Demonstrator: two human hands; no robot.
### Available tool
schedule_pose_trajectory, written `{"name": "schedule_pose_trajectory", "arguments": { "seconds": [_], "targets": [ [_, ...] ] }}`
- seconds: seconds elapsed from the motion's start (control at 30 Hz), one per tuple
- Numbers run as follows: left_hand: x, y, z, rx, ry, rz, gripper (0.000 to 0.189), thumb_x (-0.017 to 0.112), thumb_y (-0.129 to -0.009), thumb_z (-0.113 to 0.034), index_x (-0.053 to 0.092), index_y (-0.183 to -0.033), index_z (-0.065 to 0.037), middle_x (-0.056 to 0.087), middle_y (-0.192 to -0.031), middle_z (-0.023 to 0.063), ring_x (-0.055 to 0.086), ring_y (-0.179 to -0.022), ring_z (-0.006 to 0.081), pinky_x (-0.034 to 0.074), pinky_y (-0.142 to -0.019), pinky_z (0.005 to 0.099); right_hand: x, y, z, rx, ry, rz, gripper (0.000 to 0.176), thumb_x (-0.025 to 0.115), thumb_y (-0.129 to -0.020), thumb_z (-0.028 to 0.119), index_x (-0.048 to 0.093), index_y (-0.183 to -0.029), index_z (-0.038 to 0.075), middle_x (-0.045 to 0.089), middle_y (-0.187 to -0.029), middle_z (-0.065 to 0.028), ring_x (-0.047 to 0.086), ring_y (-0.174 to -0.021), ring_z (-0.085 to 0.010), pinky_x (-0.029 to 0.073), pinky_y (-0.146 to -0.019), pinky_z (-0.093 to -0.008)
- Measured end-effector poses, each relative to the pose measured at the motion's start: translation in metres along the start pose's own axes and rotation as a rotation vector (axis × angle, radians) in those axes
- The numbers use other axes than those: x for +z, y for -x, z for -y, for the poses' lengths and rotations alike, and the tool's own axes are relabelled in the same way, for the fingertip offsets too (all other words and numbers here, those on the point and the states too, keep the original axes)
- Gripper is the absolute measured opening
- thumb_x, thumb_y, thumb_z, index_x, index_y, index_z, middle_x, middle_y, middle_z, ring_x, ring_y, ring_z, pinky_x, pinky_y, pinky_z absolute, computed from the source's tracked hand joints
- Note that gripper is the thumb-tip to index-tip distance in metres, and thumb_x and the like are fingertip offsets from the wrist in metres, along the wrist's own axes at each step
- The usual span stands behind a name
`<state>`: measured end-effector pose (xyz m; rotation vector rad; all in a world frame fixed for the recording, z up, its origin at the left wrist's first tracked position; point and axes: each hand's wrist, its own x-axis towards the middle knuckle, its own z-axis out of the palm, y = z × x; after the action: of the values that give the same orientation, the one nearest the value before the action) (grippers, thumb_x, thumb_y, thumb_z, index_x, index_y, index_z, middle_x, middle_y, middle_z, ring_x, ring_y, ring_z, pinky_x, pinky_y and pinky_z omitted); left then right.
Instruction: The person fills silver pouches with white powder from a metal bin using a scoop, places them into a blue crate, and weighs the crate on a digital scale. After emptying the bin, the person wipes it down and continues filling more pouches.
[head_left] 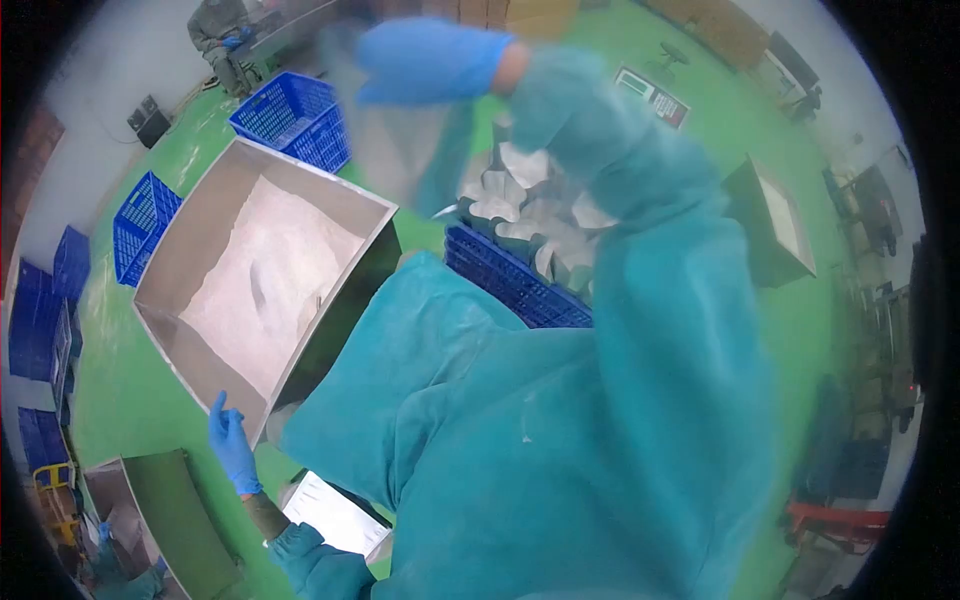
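Note:
My right hand [430, 62], in a blue glove and blurred by motion, is raised at the top with its fingers closed round a blurred, pale grey, limp-looking piece [405, 150]. The piece hangs between a large metal bin [170, 275] and a blue crate [515, 275] heaped with pale, curved pieces [545, 215]. White powder [270, 270] lies in the bin. My left hand [232, 440], also gloved in blue, is at the bin's lower edge, index finger stretched out and the others partly bent, with nothing visible in it.
Blue crates [325, 135] stand beyond the bin and along the left side. White papers [335, 515] lie near my left forearm. Another metal bin [180, 520] is at lower left, beside a co-worker's sleeve. A seated person [222, 40] is at upper left. A further bin [765, 225] stands right.

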<state>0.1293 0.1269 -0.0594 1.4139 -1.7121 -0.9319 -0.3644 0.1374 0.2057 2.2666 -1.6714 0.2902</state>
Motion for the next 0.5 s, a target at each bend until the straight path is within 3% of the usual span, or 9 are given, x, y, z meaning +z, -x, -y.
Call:
{"name": "schedule_pose_trajectory", "arguments": {
  "seconds": [0.03,0.07,0.13,0.2,0.3,0.4,0.5],
  "targets": [
    [0.005,0.001,-0.001,-0.049,-0.039,0.027,0.038,0.048,-0.084,-0.004,0.053,-0.122,-0.002,0.043,-0.076,-0.001,0.041,-0.07,0.0081,0.036,-0.063,0.0213,-0.021,0.005,-0.015,0.033,0.066,0.114,0.027,0.052,-0.078,0.023,0.066,-0.08,0.0,0.064,-0.078,-0.02,0.062,-0.074,-0.0366,0.05,-0.067,-0.0428],
    [0.01,0.003,-0.005,-0.042,-0.037,0.025,0.038,0.048,-0.084,-0.004,0.053,-0.122,-0.002,0.043,-0.076,-0.001,0.041,-0.07,0.0081,0.036,-0.063,0.0213,-0.019,0.008,-0.049,-0.252,0.546,0.175,0.017,0.055,-0.069,0.015,0.066,-0.062,0.005,0.059,-0.058,-0.0147,0.06,-0.056,-0.0314,0.047,-0.05,-0.0391],
    [0.023,0.005,-0.017,-0.053,-0.057,0.055,0.039,0.047,-0.083,-0.004,0.053,-0.122,-0.003,0.048,-0.075,-0.0006,0.04,-0.065,0.0074,0.035,-0.058,0.021,-0.016,0.027,-0.103,-0.215,0.67,0.213,0.018,0.055,-0.069,0.016,0.066,-0.06,0.005,0.059,-0.058,-0.0142,0.06,-0.054,-0.0298,0.047,-0.048,-0.039],
    [0.03,-0.001,-0.009,-0.021,-0.056,0.053,0.038,0.049,-0.084,-0.005,0.054,-0.121,-0.003,0.046,-0.075,-0.0006,0.041,-0.066,0.008,0.036,-0.059,0.0218,-0.027,0.053,-0.132,-0.137,0.871,0.308,0.018,0.055,-0.07,0.017,0.067,-0.063,0.006,0.061,-0.061,-0.0135,0.061,-0.055,-0.0292,0.048,-0.049,-0.039],
    [0.04,-0.01,-0.006,-0.009,-0.061,0.073,0.037,0.051,-0.085,-0.007,0.054,-0.121,-0.002,0.045,-0.075,-0.0004,0.042,-0.068,0.009,0.038,-0.062,0.023,-0.015,0.099,-0.204,-0.046,0.867,0.29,0.018,0.055,-0.069,0.018,0.067,-0.06,0.008,0.063,-0.063,-0.0143,0.063,-0.061,-0.032,0.049,-0.053,-0.042],
    [0.045,-0.013,-0.014,-0.028,-0.061,0.12,0.036,0.051,-0.085,-0.007,0.054,-0.12,-0.001,0.046,-0.076,0.0,0.043,-0.07,0.0094,0.039,-0.064,0.0237,0.023,0.153,-0.26,0.38,0.432,0.301,0.019,0.056,-0.075,0.017,0.066,-0.078,0.001,0.064,-0.079,-0.0179,0.063,-0.071,-0.0347,0.051,-0.064,-0.0411],
    [0.048,-0.017,-0.02,-0.018,-0.077,0.149,0.035,0.051,-0.085,-0.007,0.054,-0.12,0.0,0.046,-0.076,0.0003,0.044,-0.071,0.0096,0.04,-0.065,0.0239,0.098,0.207,-0.249,0.407,0.563,0.625,0.021,0.056,-0.076,0.017,0.069,-0.084,0.003,0.067,-0.083,-0.0161,0.064,-0.077,-0.0347,0.052,-0.072,-0.0412]
  ]
}}
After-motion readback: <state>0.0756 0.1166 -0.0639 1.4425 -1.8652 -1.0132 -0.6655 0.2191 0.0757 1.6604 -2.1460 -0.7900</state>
